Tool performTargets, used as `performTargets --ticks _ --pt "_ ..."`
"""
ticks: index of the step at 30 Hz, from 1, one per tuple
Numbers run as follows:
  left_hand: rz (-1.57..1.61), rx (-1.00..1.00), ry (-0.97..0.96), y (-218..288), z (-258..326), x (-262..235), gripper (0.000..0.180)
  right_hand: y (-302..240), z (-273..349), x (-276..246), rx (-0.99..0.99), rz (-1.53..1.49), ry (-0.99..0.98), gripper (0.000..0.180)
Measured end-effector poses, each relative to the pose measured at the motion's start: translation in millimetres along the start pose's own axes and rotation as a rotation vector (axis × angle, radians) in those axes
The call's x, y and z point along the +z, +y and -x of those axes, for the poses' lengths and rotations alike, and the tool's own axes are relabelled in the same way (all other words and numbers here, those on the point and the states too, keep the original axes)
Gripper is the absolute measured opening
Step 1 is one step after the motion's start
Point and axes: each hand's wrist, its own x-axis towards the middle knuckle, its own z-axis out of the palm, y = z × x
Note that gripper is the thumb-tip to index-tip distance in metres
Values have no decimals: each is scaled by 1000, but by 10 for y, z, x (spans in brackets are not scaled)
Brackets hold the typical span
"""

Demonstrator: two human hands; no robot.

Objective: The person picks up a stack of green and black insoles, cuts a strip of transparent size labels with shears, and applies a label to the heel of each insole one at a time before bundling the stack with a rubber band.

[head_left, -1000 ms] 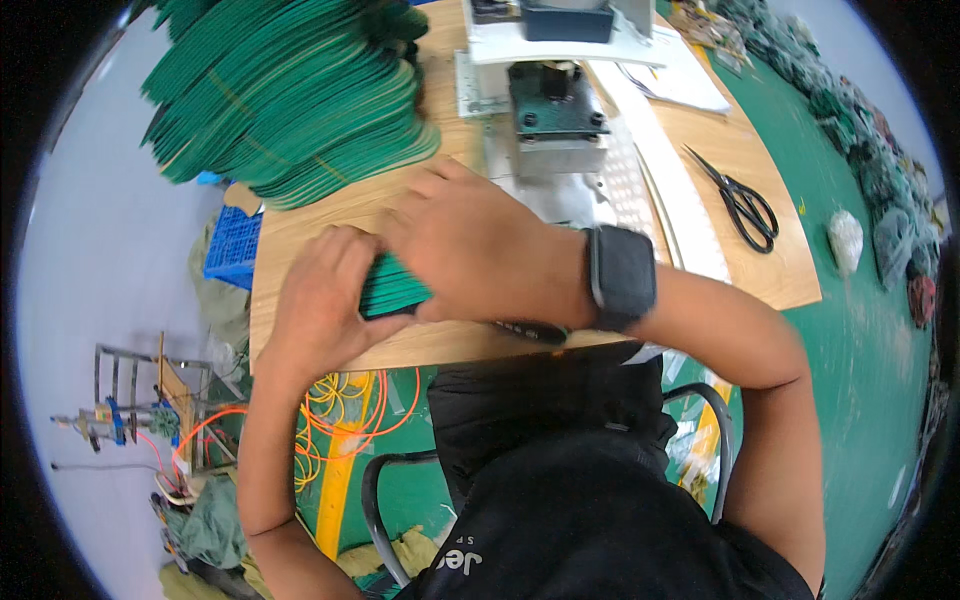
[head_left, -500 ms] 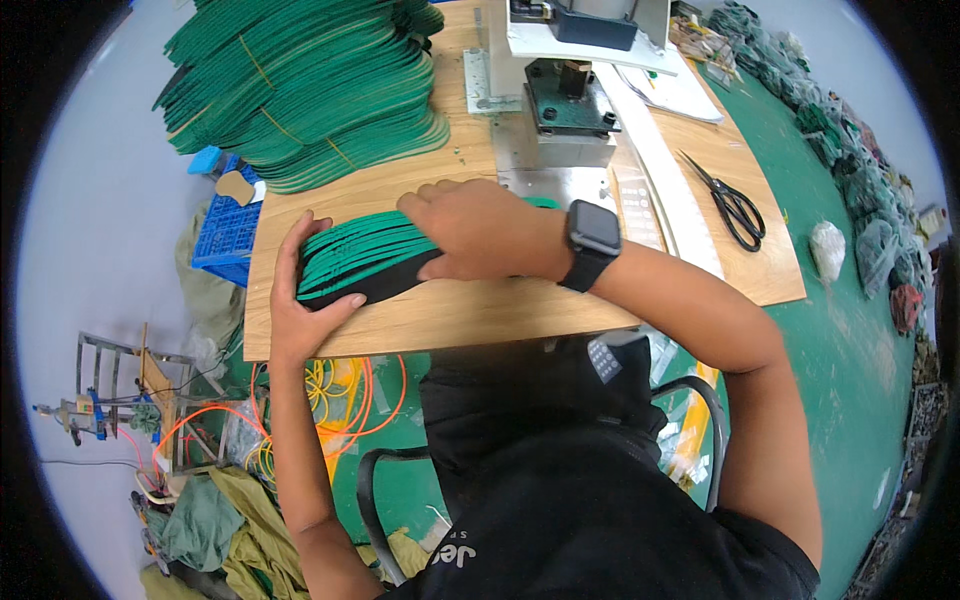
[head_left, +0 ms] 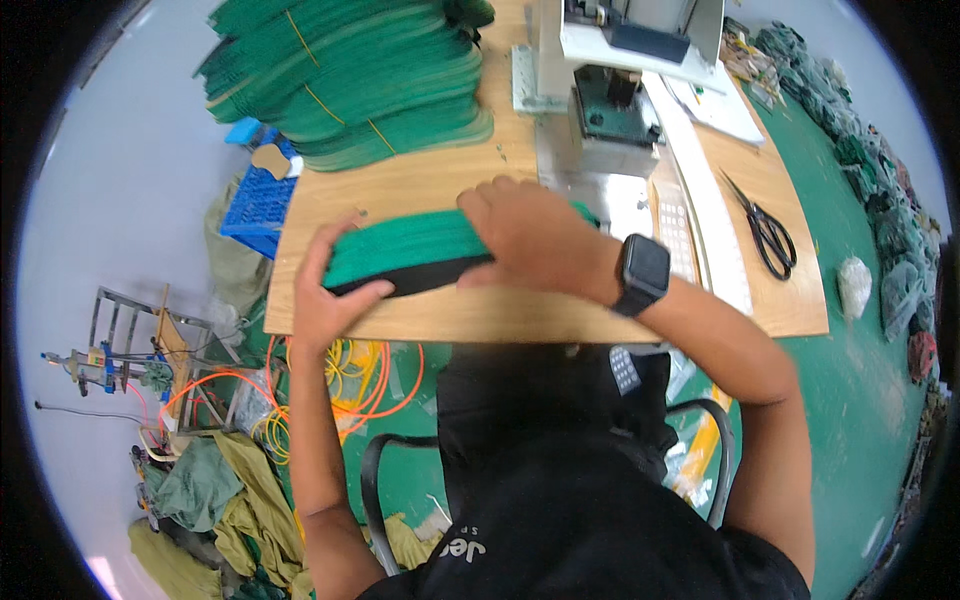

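Both hands grip a stack of thin, flat green pieces [head_left: 405,245] with a black layer along its near side, just above or on the wooden table near its front edge. My left hand [head_left: 335,300] wraps round the stack's left end, thumb on the near black side and fingers behind. Around the right part closes my right hand [head_left: 535,240], with fingers over the top and thumb at the near side. A black watch [head_left: 645,268] sits on that wrist. The stack's far right end shows slightly beyond the right hand. Motion blurs the stack's edges.
A big pile of green layered pieces with yellow ties [head_left: 350,80] stands at the back left. Behind the right hand is a press machine with a metal block [head_left: 615,130]. Black-handled scissors [head_left: 768,235] lie on the table's right. A blue crate [head_left: 260,205] stands beyond the left edge.
The whole view has shifted, so table and hands appear further right. The pieces, fanned slightly apart before, now look pressed closer together between my hands.
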Motion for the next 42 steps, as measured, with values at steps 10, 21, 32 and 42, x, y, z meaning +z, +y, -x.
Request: performTargets --ticks 10,21,32,42 --pt "185 231 -39 366 -513 -253 63 -326 531 -870 111 -97 32 55" --pt "-510 483 200 880 -2595 -552 32 874 2874 -2004 1068 -331 581 40" --pt "-820 169 -409 337 -3396 -1405 106 2021 3152 -2335 1255 -202 386 58" --pt "-732 64 -372 386 -3444 -1408 106 2590 3287 -1776 1225 422 116 85"
